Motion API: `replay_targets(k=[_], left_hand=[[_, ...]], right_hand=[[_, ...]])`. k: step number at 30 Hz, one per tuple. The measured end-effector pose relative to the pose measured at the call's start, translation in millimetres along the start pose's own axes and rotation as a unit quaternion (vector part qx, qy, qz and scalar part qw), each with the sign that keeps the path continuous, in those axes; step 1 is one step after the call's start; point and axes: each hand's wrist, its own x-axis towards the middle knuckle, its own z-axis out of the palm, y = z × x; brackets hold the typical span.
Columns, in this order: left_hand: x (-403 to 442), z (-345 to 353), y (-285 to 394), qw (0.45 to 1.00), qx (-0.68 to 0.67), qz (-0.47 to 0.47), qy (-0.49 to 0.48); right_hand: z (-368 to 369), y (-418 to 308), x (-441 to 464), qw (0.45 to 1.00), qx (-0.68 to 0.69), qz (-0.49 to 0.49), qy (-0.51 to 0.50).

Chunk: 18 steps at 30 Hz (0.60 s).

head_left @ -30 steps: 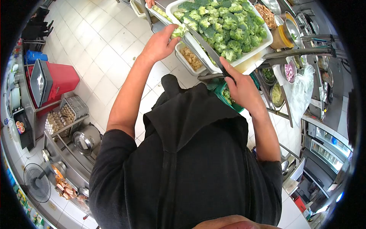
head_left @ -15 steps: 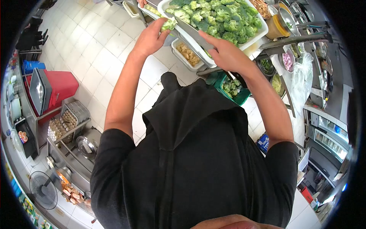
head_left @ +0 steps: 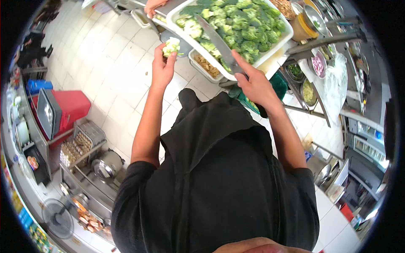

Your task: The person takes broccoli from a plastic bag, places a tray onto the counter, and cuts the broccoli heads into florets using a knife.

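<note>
My left hand (head_left: 163,69) is closed around a pale broccoli piece (head_left: 171,45), its whitish cut side showing, held out over the floor left of the white tub (head_left: 290,33). A large kitchen knife (head_left: 217,42) is in my right hand (head_left: 257,82), with fingers around the handle end and the index finger along the blade. The blade points up and left, above the cut broccoli (head_left: 251,27) heaped in the tub. Most of the knife's handle is hidden by my hand.
Another person's hand (head_left: 155,6) is at the tub's far left. Below the tub sit a container of brown pieces (head_left: 204,65) and a green basket (head_left: 277,88). A red cooler (head_left: 76,107) and egg trays (head_left: 75,148) stand left; a plastic bag (head_left: 335,80) hangs right.
My left hand has moved down and left with the broccoli piece, away from the blade. My right hand has lowered slightly, and the knife now lies more across the broccoli tub.
</note>
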Motion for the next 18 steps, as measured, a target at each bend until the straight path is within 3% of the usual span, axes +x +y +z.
replay_targets(k=[3,5,9,15,18], left_hand=[[1.0,7.9,18.5,0.999,-0.039,-0.015,0.012],[5.0,12.8,20.5,0.997,-0.073,0.025,0.011],[8.2,23.3,47.1,0.998,-0.030,0.035,-0.034],[10.8,86.8,87.8,0.981,-0.041,0.154,-0.112],[3.6,128.1,117.1,0.965,-0.022,0.208,-0.159]], right_hand=[[-1.9,2.5,-6.7,0.995,0.092,-0.012,0.042],[-11.1,5.4,-18.3,0.989,0.125,0.005,0.072],[-36.5,17.4,-61.5,0.970,0.168,0.055,0.167],[-63.0,66.0,-133.0,0.900,0.231,0.120,0.351],[-72.7,100.2,-163.5,0.872,0.234,0.096,0.418]])
